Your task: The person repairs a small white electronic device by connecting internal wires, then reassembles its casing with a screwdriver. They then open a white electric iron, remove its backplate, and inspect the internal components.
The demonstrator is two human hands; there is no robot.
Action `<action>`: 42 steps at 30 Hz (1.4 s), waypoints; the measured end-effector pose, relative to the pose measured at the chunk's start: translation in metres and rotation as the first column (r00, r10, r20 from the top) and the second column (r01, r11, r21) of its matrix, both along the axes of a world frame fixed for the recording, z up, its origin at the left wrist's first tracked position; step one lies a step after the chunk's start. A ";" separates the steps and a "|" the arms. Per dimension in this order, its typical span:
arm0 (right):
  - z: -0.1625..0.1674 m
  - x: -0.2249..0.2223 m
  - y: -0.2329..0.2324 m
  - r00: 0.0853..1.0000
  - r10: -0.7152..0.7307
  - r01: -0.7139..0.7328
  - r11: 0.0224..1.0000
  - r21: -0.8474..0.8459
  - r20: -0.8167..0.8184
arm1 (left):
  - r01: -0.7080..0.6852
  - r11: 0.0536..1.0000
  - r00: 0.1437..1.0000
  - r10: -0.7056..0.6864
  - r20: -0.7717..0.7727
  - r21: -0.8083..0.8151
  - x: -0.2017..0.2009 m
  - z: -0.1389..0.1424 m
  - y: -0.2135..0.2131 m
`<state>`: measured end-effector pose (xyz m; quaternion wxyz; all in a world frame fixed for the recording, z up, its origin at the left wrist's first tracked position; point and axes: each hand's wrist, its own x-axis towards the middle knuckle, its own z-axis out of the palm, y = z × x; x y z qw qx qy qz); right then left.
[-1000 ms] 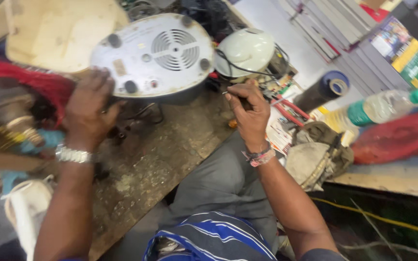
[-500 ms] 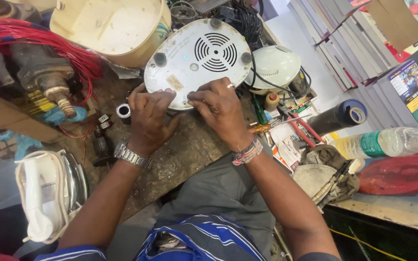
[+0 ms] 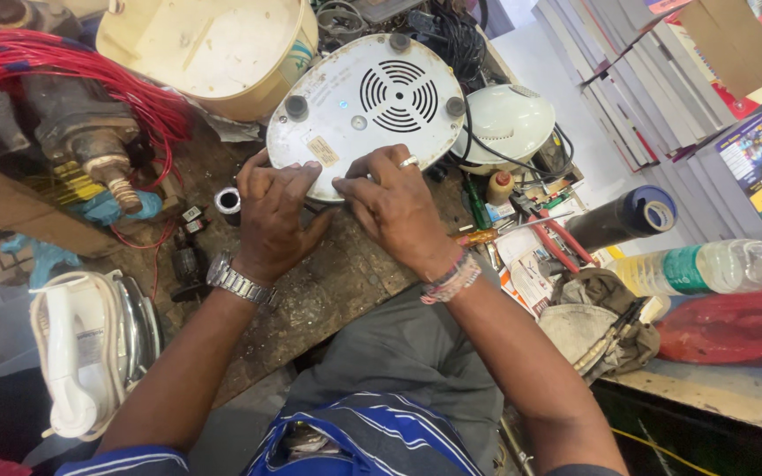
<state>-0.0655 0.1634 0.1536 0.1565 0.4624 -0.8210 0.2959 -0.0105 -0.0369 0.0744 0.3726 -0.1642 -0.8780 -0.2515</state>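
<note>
A white round appliance base (image 3: 368, 110) lies upside down on the worn workbench (image 3: 328, 291), showing its vent grille and rubber feet. My left hand (image 3: 275, 216), with a metal watch on the wrist, grips its near edge on the left side. My right hand (image 3: 394, 207), wearing a ring and bead bracelets, grips the near edge beside it. Both hands hold the base; nothing else is in them.
A cream bucket (image 3: 209, 48) and a motor with red wires (image 3: 81, 115) stand at the back left. A white iron (image 3: 90, 353) lies at the left. Right of the base are a white dome (image 3: 504, 123), screwdrivers and pliers (image 3: 531, 234), a dark roll (image 3: 623, 216), a plastic bottle (image 3: 707, 264) and a red lid (image 3: 734, 326).
My right hand has come from the tools at the right onto the base's near edge, and my left hand has shifted to the edge beside it. The view has swung left.
</note>
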 end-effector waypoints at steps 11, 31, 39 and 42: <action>-0.010 -0.009 0.063 0.831 0.003 0.264 0.878 -0.400 0.556 | -0.018 0.982 0.986 -0.014 0.164 0.187 0.000 0.032 0.009; -0.128 -0.026 0.159 0.964 -0.232 0.246 0.602 0.759 -0.128 | 0.086 0.901 0.942 -0.212 0.258 0.425 -0.005 0.035 0.017; 0.001 -0.007 0.156 0.944 -0.266 0.259 0.964 0.064 0.193 | 0.066 0.906 0.944 -0.192 0.267 0.418 -0.004 0.029 0.018; 0.070 0.006 0.142 0.899 -0.283 0.367 0.903 -0.222 0.334 | 0.050 0.894 0.939 -0.194 0.283 0.446 -0.006 0.029 0.016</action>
